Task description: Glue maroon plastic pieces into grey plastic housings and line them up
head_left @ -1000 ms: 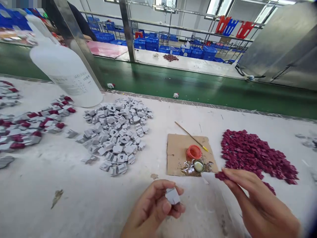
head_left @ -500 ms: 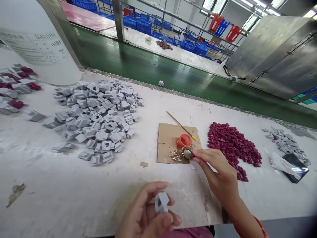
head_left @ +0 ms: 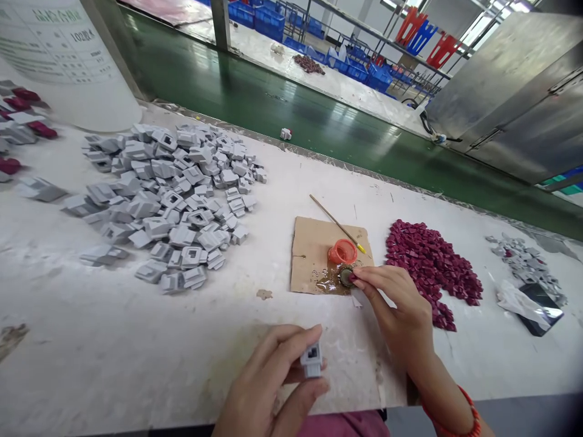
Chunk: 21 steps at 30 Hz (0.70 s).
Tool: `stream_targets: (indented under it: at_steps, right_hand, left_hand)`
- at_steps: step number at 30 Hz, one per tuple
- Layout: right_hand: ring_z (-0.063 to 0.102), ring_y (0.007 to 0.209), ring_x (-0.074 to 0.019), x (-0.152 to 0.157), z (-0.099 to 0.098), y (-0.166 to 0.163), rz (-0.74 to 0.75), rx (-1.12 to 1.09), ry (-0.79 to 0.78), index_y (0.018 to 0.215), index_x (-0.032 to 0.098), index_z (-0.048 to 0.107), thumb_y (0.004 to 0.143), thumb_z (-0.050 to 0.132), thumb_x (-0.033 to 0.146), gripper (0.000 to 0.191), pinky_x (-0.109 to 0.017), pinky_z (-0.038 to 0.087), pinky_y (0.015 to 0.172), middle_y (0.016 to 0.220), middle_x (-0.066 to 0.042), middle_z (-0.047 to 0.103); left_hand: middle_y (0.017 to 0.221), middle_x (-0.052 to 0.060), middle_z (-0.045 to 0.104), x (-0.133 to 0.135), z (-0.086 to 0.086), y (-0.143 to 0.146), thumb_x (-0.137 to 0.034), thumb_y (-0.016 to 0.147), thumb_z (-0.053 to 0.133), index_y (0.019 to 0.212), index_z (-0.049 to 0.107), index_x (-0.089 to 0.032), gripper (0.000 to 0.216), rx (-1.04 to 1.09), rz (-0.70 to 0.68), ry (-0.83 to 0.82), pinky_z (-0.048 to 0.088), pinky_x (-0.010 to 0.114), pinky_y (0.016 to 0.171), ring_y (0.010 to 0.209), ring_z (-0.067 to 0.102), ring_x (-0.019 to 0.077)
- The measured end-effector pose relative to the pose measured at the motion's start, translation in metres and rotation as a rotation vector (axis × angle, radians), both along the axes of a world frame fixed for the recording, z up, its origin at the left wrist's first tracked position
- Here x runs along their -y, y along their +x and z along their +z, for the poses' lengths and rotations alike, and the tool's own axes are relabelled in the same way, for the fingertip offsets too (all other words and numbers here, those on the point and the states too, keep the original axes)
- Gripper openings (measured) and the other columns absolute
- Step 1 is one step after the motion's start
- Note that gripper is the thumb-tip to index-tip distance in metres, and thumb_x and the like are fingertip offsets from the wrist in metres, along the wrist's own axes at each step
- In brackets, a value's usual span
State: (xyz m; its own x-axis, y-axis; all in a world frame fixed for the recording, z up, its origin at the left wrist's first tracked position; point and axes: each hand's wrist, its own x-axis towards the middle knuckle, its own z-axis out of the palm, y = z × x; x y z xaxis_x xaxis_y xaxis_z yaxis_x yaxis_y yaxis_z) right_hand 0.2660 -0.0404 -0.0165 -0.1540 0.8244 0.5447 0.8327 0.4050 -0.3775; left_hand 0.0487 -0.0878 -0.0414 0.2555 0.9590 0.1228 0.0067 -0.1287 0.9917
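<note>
White desk (head_left: 182,340): large loose grey pile (head_left: 182,206), smaller maroon pile (head_left: 428,261), both unassembled; two-tone pieces (head_left: 22,124), apparently done, far left. Left hand (head_left: 282,377) pinches a grey block (head_left: 312,363), opening unfilled; right hand (head_left: 395,311), a maroon bit (head_left: 352,277) at a cap (head_left: 345,277).

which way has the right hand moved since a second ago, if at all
Yes, left: against the cardboard, the right hand has gone from near its right corner to the small cap on it.
</note>
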Motion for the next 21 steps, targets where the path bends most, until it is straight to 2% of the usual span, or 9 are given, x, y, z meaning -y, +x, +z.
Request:
stream_targets:
  at_steps: [3,6,9,13,17,21]
  right_hand:
    - [0.064,0.089,-0.0178,0.001,0.002,0.001,-0.012,-0.034,0.005,0.100,0.023,0.069,0.087,0.064,0.007,0.021,-0.034,0.051,0.082,0.096,-0.002,0.072]
    - [0.065,0.091,-0.0179,0.010,0.007,-0.003,-0.021,-0.115,-0.002,0.102,0.024,0.067,0.088,0.065,0.008,0.022,-0.034,0.053,0.082,0.097,-0.002,0.071]
    - [0.066,0.090,-0.0165,0.029,0.009,-0.015,-0.043,-0.340,-0.114,0.103,0.026,0.067,0.089,0.063,0.010,0.022,-0.028,0.057,0.076,0.096,-0.001,0.070]
    - [0.065,0.088,-0.0118,0.057,0.001,-0.036,0.025,-0.588,-0.301,0.107,0.028,0.067,0.091,0.062,0.014,0.022,-0.018,0.057,0.072,0.094,0.001,0.068]
    - [0.063,0.091,-0.0114,0.065,-0.011,-0.049,0.042,-0.578,-0.304,0.105,0.025,0.067,0.091,0.062,0.013,0.019,-0.018,0.056,0.078,0.094,-0.001,0.068]
    - [0.063,0.090,-0.0130,0.062,-0.013,-0.049,0.071,-0.493,-0.270,0.106,0.022,0.066,0.091,0.060,0.011,0.019,-0.020,0.056,0.078,0.093,-0.003,0.068]
  left_hand:
    - [0.104,0.001,0.066,-0.007,-0.005,-0.004,-0.022,0.093,0.058,0.122,0.057,-0.027,0.029,-0.248,-0.023,0.238,0.056,0.015,0.077,0.085,0.069,0.0113]
    - [0.097,0.001,0.069,-0.013,-0.007,-0.004,-0.015,0.086,0.068,0.112,0.058,-0.022,0.029,-0.402,0.001,0.382,0.053,0.023,0.085,0.092,0.064,0.0162]
    - [0.089,0.000,0.069,-0.014,-0.007,-0.001,-0.015,0.081,0.073,0.105,0.059,-0.021,0.028,-0.440,0.029,0.369,0.051,0.028,0.083,0.092,0.058,0.0198]
    - [0.087,0.000,0.068,-0.012,-0.006,0.002,-0.016,0.082,0.072,0.101,0.060,-0.021,0.023,-0.426,0.036,0.326,0.049,0.029,0.081,0.092,0.055,0.0206]
    - [0.087,0.000,0.068,-0.012,-0.007,0.002,-0.014,0.083,0.071,0.101,0.060,-0.020,0.022,-0.417,0.045,0.322,0.048,0.029,0.080,0.090,0.054,0.0203]
    - [0.086,0.000,0.067,-0.014,-0.007,0.002,-0.015,0.084,0.070,0.100,0.060,-0.020,0.020,-0.415,0.045,0.334,0.048,0.029,0.080,0.090,0.054,0.0198]
